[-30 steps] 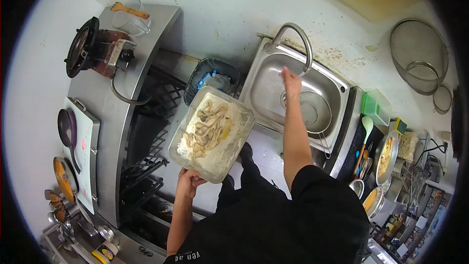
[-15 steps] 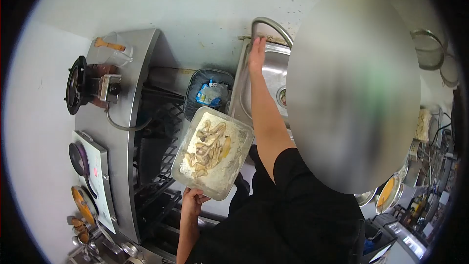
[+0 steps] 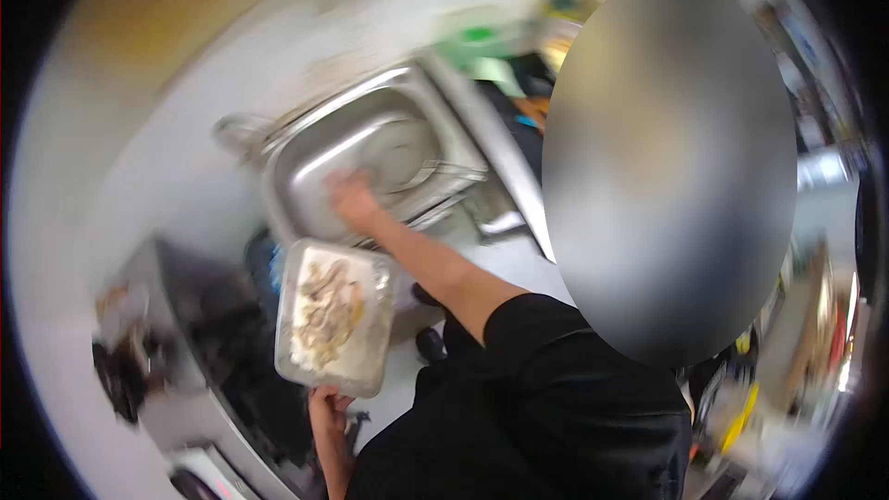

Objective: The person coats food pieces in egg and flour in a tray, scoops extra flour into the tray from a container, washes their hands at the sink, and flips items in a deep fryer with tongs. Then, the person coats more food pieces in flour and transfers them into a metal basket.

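Note:
My left hand (image 3: 331, 407) grips the lower edge of a clear plastic food container (image 3: 375, 366). It holds white, flour-like powder, with pale, wet-looking strips (image 3: 329, 310) lying in it; their kind I cannot tell. Over the basin of a steel sink (image 3: 310, 181) is my right hand (image 3: 352, 199), its fingers smeared by motion. Whether it touches the sink or holds anything does not show. The container's top edge is close below the sink's near rim.
A blurred faucet (image 3: 243, 134) stands at the sink's left corner. Partly behind the container is a dark bin (image 3: 261, 255). A steel counter (image 3: 222, 417) with a burner (image 3: 120, 375) runs along the lower left. Green items (image 3: 482, 37) sit beyond the sink.
The view has swung toward the sink, which now shows more fully. My right hand has gone from beside the faucet to over the basin. My left hand still carries the container.

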`<state>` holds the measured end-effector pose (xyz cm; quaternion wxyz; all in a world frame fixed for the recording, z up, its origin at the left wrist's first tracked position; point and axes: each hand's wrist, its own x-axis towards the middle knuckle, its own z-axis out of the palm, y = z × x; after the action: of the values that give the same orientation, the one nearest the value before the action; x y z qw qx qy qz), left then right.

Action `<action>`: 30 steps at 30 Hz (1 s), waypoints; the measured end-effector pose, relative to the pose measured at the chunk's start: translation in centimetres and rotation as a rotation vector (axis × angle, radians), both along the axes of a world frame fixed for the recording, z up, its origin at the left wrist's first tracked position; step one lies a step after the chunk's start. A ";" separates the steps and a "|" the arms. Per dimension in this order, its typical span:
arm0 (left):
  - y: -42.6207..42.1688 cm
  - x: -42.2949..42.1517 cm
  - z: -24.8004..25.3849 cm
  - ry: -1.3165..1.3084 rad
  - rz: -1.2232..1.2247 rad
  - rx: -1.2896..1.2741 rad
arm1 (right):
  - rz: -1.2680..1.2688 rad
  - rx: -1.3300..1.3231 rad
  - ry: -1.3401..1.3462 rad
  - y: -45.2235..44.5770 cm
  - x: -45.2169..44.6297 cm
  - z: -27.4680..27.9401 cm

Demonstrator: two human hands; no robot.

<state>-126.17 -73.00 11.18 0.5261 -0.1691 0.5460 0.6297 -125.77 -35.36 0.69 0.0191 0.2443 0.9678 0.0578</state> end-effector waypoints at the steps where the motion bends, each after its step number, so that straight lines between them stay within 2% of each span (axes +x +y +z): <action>1: -1.1 0.0 0.3 0.007 -0.076 0.040 | 0.084 -0.131 0.211 -1.2 4.3 2.6; 3: -4.0 -1.5 -2.1 -0.079 -0.284 0.169 | -0.278 -0.421 0.352 -3.9 11.6 7.6; 4: -1.9 0.1 1.9 -0.072 -0.373 0.212 | -0.331 -0.560 0.273 -3.4 16.7 13.2; 5: -1.5 0.8 5.8 -0.039 -0.400 0.121 | -0.388 -0.740 0.184 -5.1 21.1 16.4; 7: -1.1 0.8 11.7 0.011 -0.482 0.032 | -0.454 -0.640 0.393 -8.7 30.2 17.4; 8: -1.1 0.5 14.2 -0.028 -0.583 0.044 | -0.626 -0.653 0.323 -11.4 34.4 20.4; 9: -1.1 0.6 17.0 -0.065 -0.671 0.043 | -0.676 -0.781 0.605 -13.8 39.2 19.2; 10: -0.9 1.4 20.2 -0.054 -0.706 0.021 | -0.810 -0.695 0.602 -17.3 43.2 21.5; 11: -2.0 5.7 25.3 -0.004 -0.735 0.015 | -0.874 -0.609 0.576 -21.7 49.6 26.2; 12: -1.9 7.6 28.8 0.001 -0.775 0.005 | -1.038 -0.836 0.771 -24.9 53.9 29.7; 14: -1.6 12.9 35.2 -0.026 -0.849 0.020 | -1.133 -0.888 0.927 -30.4 62.8 36.6; 16: -0.1 18.1 39.4 -0.067 -0.905 0.009 | -1.337 -0.791 0.953 -33.3 70.5 41.5; 17: 2.3 19.9 39.9 -0.086 -0.934 0.017 | -1.462 -0.683 0.926 -33.6 73.6 43.0; 18: 3.0 18.9 42.4 -0.115 -0.918 -0.089 | -1.548 -0.740 0.888 -33.5 72.7 40.1; 19: 4.2 20.9 42.1 -0.179 -0.960 -0.065 | -1.616 -0.617 0.744 -35.0 76.1 38.8; 20: 7.6 19.6 38.1 -0.238 -0.980 -0.074 | -1.694 -0.482 0.579 -34.8 76.5 35.8; 23: 14.5 27.3 35.3 -0.194 -1.037 0.013 | -2.017 -0.542 0.349 -35.5 83.4 32.9; 24: 16.6 30.3 34.7 -0.184 -1.056 0.017 | -2.064 -0.424 0.383 -35.2 86.1 31.7; 25: 17.2 37.2 40.9 -0.245 -1.011 -0.133 | -2.072 -0.464 0.257 -35.1 93.1 37.1; 27: 21.7 38.4 38.9 -0.336 -1.069 -0.121 | -2.103 -0.378 0.491 -32.5 95.5 37.0; 28: 24.7 42.6 39.0 -0.232 -1.152 -0.103 | -2.078 -0.234 0.532 -30.1 99.4 37.2; 29: 27.5 45.7 38.2 -0.229 -1.168 -0.109 | -2.185 -0.269 0.608 -26.9 102.8 37.9; 30: 30.4 48.3 37.4 -0.206 -1.191 -0.133 | -2.169 -0.230 0.555 -24.6 107.1 35.9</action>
<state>-77.87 -42.63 48.57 0.8264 0.0729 0.5311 0.1720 -18.68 -59.94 36.59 -0.1342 0.9580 0.2140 -0.1354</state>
